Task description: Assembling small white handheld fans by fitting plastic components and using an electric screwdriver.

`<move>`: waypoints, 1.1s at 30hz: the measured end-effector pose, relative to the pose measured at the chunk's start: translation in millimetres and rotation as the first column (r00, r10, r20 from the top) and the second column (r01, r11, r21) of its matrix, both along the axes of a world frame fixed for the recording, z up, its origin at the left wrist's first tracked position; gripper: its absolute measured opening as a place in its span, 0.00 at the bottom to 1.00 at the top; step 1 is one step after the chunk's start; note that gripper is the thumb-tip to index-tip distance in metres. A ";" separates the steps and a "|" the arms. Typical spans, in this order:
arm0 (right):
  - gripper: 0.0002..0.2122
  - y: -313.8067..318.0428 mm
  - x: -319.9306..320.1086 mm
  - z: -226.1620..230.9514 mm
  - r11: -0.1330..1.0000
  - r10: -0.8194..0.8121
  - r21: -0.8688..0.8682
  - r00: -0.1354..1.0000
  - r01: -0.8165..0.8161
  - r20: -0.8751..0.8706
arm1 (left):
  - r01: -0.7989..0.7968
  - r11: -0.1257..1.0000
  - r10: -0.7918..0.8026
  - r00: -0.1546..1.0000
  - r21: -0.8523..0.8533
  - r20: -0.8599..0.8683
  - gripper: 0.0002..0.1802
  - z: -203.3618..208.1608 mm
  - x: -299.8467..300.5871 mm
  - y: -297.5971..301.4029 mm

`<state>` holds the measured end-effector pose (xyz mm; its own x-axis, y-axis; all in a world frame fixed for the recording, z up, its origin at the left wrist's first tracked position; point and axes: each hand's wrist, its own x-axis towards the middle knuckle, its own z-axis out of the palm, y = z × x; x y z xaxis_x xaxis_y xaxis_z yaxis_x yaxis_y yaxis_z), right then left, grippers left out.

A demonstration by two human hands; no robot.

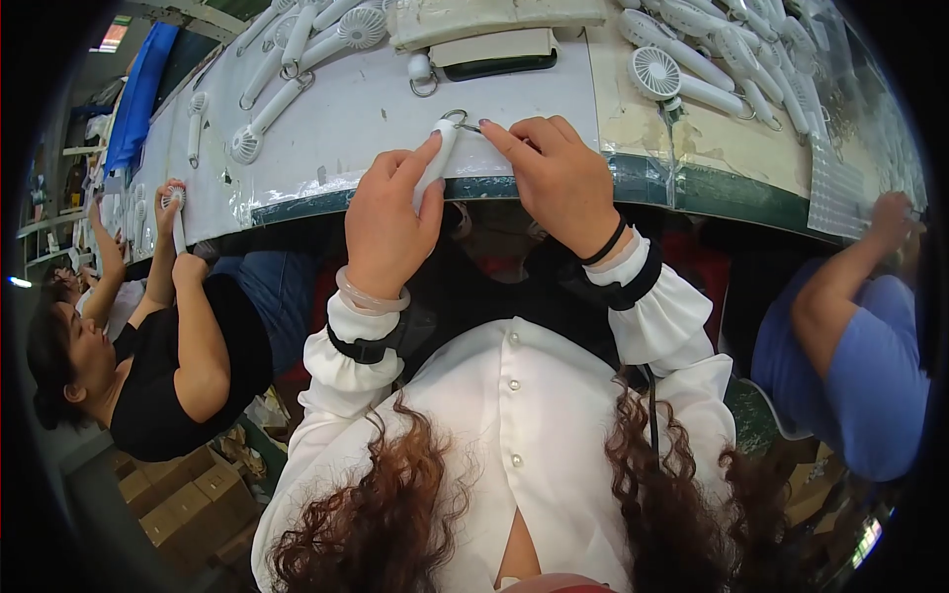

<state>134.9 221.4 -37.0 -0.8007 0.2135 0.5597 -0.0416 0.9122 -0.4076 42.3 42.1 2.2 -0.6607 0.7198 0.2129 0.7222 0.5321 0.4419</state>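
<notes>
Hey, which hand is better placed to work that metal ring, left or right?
Probably the right hand: its fingertip is at the ring, while the left hand holds the white handle.

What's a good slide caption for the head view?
Left hand grips a white handle, right hand at the metal ring on its end; white handheld fans lie on the worktable beyond.

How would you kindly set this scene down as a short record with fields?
Holding: left hand around a white handle
Reaching: right hand, fingertips at the handle's metal ring; exact grip unclear
Surface: table
On it: white fans at upper left and upper right
Neighbours: person in black at left, person in blue at right
Floor: cardboard boxes
</notes>
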 end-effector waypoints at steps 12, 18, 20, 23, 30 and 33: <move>0.21 -1.9 1.9 0.4 0.999 0.005 0.032 1.000 -0.005 0.013 | -0.048 0.998 0.046 0.997 0.037 0.059 0.21 -0.2 3.3 2.2; 0.20 -3.0 1.9 1.8 0.999 0.012 0.036 1.000 -0.012 0.016 | -0.053 0.998 0.052 0.998 0.027 0.024 0.21 -1.7 4.8 2.1; 0.20 -3.6 0.3 0.4 0.999 0.015 0.041 1.000 -0.015 0.018 | -0.058 0.998 0.057 0.998 0.028 0.021 0.21 -3.0 4.7 1.5; 0.20 -2.2 2.0 0.3 0.999 0.009 0.046 1.000 -0.010 0.012 | -0.056 0.998 0.056 0.998 0.026 0.002 0.22 -2.5 6.0 3.8; 0.21 -3.5 1.7 3.6 0.996 0.018 0.090 0.998 -0.022 0.056 | -0.027 0.998 0.030 0.998 0.058 -0.052 0.22 -7.3 3.7 3.5; 0.22 -5.2 2.3 4.6 0.994 0.018 0.103 0.998 -0.024 0.065 | -0.026 0.997 0.030 0.998 0.067 -0.053 0.22 -8.3 3.7 2.6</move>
<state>137.1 216.1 -32.3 -0.8391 0.1394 0.5258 -0.0384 0.9490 -0.3129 46.0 44.7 -6.1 -0.6669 0.6843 0.2948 0.7309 0.5237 0.4377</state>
